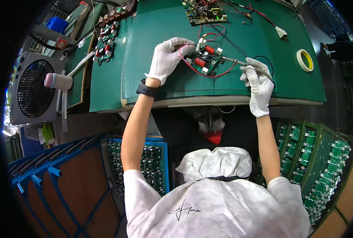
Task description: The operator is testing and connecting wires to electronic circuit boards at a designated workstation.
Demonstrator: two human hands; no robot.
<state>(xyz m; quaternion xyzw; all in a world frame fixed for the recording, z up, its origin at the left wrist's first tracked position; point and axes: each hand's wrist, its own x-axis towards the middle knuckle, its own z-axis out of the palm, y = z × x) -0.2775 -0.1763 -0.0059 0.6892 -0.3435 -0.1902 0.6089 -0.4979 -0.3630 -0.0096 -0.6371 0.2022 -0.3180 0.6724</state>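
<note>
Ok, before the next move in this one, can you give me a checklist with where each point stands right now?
1. Gloves on: ok; left hand and right hand both wear white gloves.
2. Pen-shaped tool in hand: ok; the right hand's fingers close around it.
3. Tool tip touching the circuit board: cannot tell; it points at the board's right side, but contact is too small to judge.
4. Left hand's grip: cannot tell; its fingers are at the board's upper left, their hold unclear.
5. Red wire clear of the work: not ok; it loops around the board's near side.
6. Tape roll out of the way: ok; it lies apart, farther right.
</note>
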